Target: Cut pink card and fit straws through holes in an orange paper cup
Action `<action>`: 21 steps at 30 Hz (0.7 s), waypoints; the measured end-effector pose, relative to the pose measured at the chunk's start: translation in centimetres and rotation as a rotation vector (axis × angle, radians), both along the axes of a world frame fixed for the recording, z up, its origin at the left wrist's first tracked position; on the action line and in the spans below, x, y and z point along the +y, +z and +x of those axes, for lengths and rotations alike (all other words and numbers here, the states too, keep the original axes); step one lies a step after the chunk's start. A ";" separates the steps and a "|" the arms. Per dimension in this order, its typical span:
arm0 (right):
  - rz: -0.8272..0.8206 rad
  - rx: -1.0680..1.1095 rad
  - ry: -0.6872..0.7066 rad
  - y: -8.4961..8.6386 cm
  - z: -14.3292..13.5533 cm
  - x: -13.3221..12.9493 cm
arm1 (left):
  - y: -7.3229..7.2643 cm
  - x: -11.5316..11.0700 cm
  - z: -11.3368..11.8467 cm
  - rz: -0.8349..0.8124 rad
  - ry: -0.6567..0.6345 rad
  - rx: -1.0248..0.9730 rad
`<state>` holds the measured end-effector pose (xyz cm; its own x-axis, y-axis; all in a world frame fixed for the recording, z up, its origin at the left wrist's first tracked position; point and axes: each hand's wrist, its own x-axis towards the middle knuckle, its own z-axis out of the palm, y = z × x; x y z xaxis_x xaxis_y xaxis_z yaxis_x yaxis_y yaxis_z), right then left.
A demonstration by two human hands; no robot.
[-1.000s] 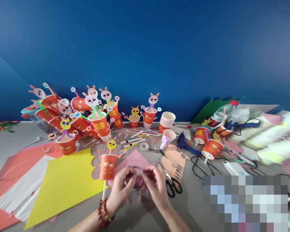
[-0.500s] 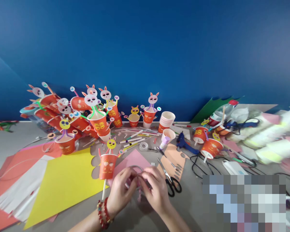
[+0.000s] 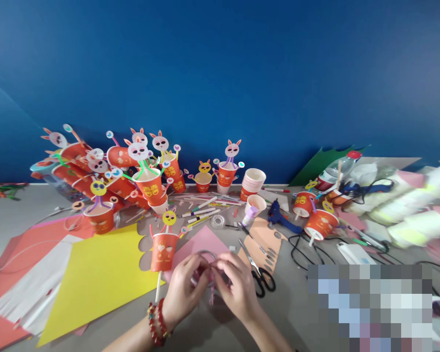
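Observation:
My left hand [image 3: 186, 289], with red bead bracelets [image 3: 157, 323] on the wrist, and my right hand [image 3: 239, 286] meet fingertip to fingertip. Both pinch at something small that the fingers hide. Behind the fingertips curves the grey rim of a ring-shaped thing [image 3: 207, 253], and a thin pinkish strip [image 3: 211, 296] hangs below; I cannot tell what they belong to. Under and beyond the hands lies pink paper [image 3: 203, 238]. A red paper cup [image 3: 164, 251] with a yellow face and a white stick stands left of my left hand. Black-handled scissors [image 3: 258, 274] lie right of my right hand.
Decorated red cups [image 3: 149, 183] crowd the back left, and stacked cups [image 3: 253, 183] stand centre back. Yellow paper [image 3: 99, 274] covers the left. Markers [image 3: 201, 215], a tape roll [image 3: 217, 221], peach paper [image 3: 262, 239] and a blue glue gun [image 3: 281, 217] with a black cord lie beyond.

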<state>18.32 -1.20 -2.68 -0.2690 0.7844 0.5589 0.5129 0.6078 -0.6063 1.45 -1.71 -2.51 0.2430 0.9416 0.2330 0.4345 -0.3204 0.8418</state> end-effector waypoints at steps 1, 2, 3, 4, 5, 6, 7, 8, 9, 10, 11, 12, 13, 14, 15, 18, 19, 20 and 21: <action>-0.002 0.003 0.002 0.0 0.0 0.0 | 0.0 0.0 0.0 -0.003 -0.001 -0.003; -0.003 0.007 0.005 0.0 0.0 0.0 | 0.1 0.0 0.0 -0.006 -0.004 -0.004; -0.003 0.011 0.008 -0.1 0.0 0.1 | 0.1 0.0 0.0 -0.008 -0.005 -0.006; -0.003 0.013 0.012 -0.1 0.0 0.1 | 0.1 0.0 0.0 -0.010 -0.006 -0.008; -0.002 0.014 0.014 -0.1 0.1 0.1 | 0.1 0.0 0.0 -0.011 -0.006 -0.009; -0.001 0.013 0.017 0.0 0.1 0.1 | 0.1 -0.1 -0.1 -0.012 -0.005 -0.009; 0.001 0.010 0.018 0.0 0.1 0.1 | 0.1 -0.1 -0.1 -0.013 -0.003 -0.008; 0.002 0.005 0.019 0.0 0.1 0.1 | 0.1 -0.1 -0.1 -0.012 -0.001 -0.006; 0.002 0.001 0.018 0.0 0.1 0.1 | 0.1 -0.1 -0.1 -0.011 0.000 -0.005; 0.004 -0.002 0.016 0.1 0.1 0.1 | 0.1 -0.1 -0.1 -0.009 -0.001 -0.002; 0.005 -0.003 0.013 0.1 0.1 0.2 | 0.1 -0.1 -0.1 -0.007 -0.001 -0.001; 0.008 -0.003 0.009 0.1 0.1 0.2 | 0.1 -0.1 -0.1 -0.006 -0.003 -0.001; 0.011 -0.002 0.003 0.1 0.1 0.2 | 0.1 -0.1 0.0 -0.006 -0.006 0.000; 0.013 0.000 -0.001 0.0 0.0 0.2 | 0.1 0.0 0.0 -0.006 -0.008 0.001; 0.013 0.001 -0.005 0.0 0.0 0.2 | 0.0 0.0 0.0 -0.008 -0.008 0.002; 0.005 0.004 -0.005 0.0 0.1 0.2 | 0.0 0.0 0.0 -0.007 -0.003 0.003; 0.003 0.004 0.000 0.1 0.1 0.1 | 0.0 0.0 0.0 -0.005 -0.002 0.002; 0.003 0.004 0.007 0.1 0.1 0.1 | 0.0 0.0 0.0 -0.003 -0.003 0.000; 0.004 0.003 0.013 0.1 0.1 0.1 | -0.1 0.0 -0.1 -0.001 -0.006 -0.003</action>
